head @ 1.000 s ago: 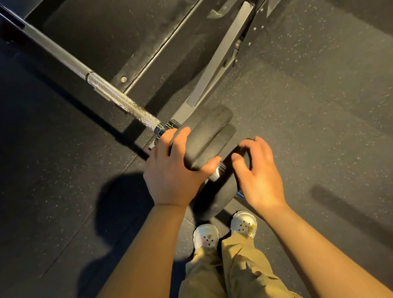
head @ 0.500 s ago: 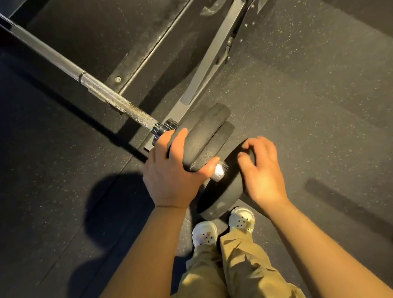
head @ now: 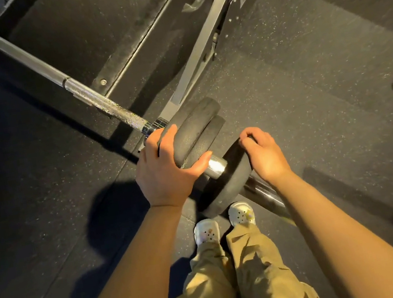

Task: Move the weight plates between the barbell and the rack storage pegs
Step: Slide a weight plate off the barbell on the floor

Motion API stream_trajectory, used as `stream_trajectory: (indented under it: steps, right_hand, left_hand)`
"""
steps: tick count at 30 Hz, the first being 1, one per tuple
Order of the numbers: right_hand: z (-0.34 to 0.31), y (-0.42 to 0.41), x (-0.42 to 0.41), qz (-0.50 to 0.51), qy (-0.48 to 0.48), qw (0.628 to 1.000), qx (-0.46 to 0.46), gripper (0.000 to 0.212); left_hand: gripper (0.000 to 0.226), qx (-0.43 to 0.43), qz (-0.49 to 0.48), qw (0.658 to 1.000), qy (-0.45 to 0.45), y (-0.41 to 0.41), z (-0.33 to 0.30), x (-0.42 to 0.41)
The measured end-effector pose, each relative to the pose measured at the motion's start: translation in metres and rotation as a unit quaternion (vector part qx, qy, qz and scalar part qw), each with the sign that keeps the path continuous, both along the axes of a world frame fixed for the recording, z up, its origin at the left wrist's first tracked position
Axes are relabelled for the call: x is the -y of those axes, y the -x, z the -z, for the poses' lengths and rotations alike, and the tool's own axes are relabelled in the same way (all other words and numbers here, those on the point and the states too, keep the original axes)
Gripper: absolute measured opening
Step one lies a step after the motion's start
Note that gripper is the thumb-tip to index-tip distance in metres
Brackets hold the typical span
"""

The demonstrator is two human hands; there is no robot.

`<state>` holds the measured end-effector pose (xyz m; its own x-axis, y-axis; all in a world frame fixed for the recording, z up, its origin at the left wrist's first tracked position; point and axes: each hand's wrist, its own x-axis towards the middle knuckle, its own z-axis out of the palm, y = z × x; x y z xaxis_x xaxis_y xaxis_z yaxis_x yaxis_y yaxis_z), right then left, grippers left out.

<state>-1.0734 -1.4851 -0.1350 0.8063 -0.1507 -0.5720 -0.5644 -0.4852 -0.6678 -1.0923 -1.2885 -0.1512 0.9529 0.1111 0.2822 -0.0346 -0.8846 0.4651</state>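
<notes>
Head view, looking down. Nearest: tan trousers (head: 246, 277) and pale perforated clogs (head: 206, 232) on the speckled rubber floor (head: 308, 84). Right hand (head: 264, 154): fingers curled over the rim of the outer weight plate (head: 224, 188), gripping it; this plate sits apart from the others on the barbell (head: 95, 101) sleeve. Left hand (head: 165, 171): fingers and thumb wrapped over the two inner weight plates (head: 197, 130), just left of the bare sleeve. Beyond the left hand: knurled shaft, then the rack frame (head: 200, 52). No legible writing.
</notes>
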Motion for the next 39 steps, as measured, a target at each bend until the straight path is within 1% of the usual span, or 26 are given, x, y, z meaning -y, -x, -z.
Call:
stream_trajectory:
  steps: [2, 4, 6, 8, 9, 12, 14, 17, 19, 20, 22, 24, 25, 26, 29, 31, 33, 35, 36, 39]
  right_hand:
    - [-0.007, 0.018, -0.007, 0.007, 0.025, 0.999, 0.036, 0.012]
    - [-0.015, 0.041, -0.017, -0.032, 0.09, 0.993, 0.074, 0.024]
    - [-0.02, 0.06, -0.023, -0.079, 0.165, 0.978, 0.104, 0.035]
    - [-0.019, 0.071, -0.026, -0.101, 0.213, 0.964, 0.124, 0.038]
    - [-0.018, 0.073, -0.026, -0.102, 0.217, 0.962, 0.129, 0.039]
    - [-0.019, 0.064, -0.022, -0.084, 0.19, 0.971, 0.119, 0.04]
    - [-0.015, 0.048, -0.013, -0.079, 0.167, 0.978, 0.099, 0.035]
    - [-0.006, 0.01, 0.014, -0.069, 0.083, 0.994, 0.014, 0.018]
    - [-0.004, -0.008, 0.027, -0.064, 0.017, 0.997, -0.049, 0.02]
    - [-0.003, -0.009, 0.03, -0.065, -0.001, 0.996, -0.062, 0.022]
    - [-0.004, 0.001, 0.029, -0.065, -0.004, 0.997, -0.033, 0.02]
    - [-0.01, 0.021, 0.022, -0.055, 0.029, 0.998, 0.027, 0.013]
    - [-0.015, 0.032, 0.017, -0.058, 0.055, 0.996, 0.049, 0.012]
    - [-0.019, 0.043, 0.013, -0.067, 0.083, 0.992, 0.063, 0.016]
    - [-0.029, 0.073, -0.002, -0.108, 0.192, 0.972, 0.078, 0.037]
    - [-0.026, 0.087, -0.01, -0.103, 0.219, 0.966, 0.097, 0.044]
    - [-0.021, 0.087, -0.011, -0.078, 0.198, 0.972, 0.102, 0.045]
    - [-0.017, 0.073, -0.003, -0.046, 0.162, 0.982, 0.087, 0.041]
    - [-0.014, 0.062, 0.005, -0.032, 0.136, 0.988, 0.071, 0.038]
    - [-0.007, 0.024, 0.031, 0.007, 0.039, 0.999, -0.022, 0.025]
  left_hand:
    - [0.073, -0.001, 0.004, 1.0, -0.001, 0.001, 0.001, -0.001]
    - [0.073, -0.007, -0.004, 1.0, -0.004, 0.003, 0.001, -0.001]
    - [0.073, -0.01, -0.005, 1.0, -0.008, 0.004, 0.0, 0.0]
    - [0.074, -0.017, -0.008, 1.0, -0.009, 0.004, -0.002, 0.0]
    - [0.074, -0.019, -0.011, 1.0, -0.009, 0.004, -0.002, 0.0]
    - [0.074, -0.025, -0.01, 1.0, -0.013, 0.002, -0.005, 0.002]
    - [0.074, -0.03, -0.01, 0.999, -0.013, 0.0, -0.006, 0.003]
    - [0.074, -0.028, -0.008, 0.999, -0.017, -0.003, -0.005, 0.004]
    - [0.073, -0.02, -0.014, 1.0, -0.014, -0.001, -0.004, 0.003]
    - [0.073, -0.019, -0.015, 1.0, -0.011, 0.001, -0.004, 0.003]
    - [0.072, -0.022, -0.016, 1.0, -0.008, 0.004, -0.003, 0.002]
    - [0.072, -0.026, -0.017, 0.999, -0.011, 0.006, -0.003, 0.001]
    - [0.072, -0.028, -0.017, 0.999, -0.011, 0.005, -0.003, 0.001]
    - [0.072, -0.03, -0.017, 0.999, -0.009, 0.004, -0.003, 0.002]
    - [0.073, -0.035, -0.023, 0.999, -0.002, 0.002, -0.005, 0.002]
    - [0.072, -0.033, -0.021, 0.999, -0.002, 0.002, -0.005, 0.001]
    - [0.071, -0.031, -0.018, 0.999, -0.001, 0.003, -0.006, 0.002]
    - [0.072, -0.038, -0.02, 0.999, -0.002, 0.001, -0.008, 0.004]
    - [0.074, -0.046, -0.022, 0.999, -0.001, 0.0, -0.009, 0.005]
    - [0.079, -0.088, -0.021, 0.996, 0.007, -0.003, -0.014, 0.006]
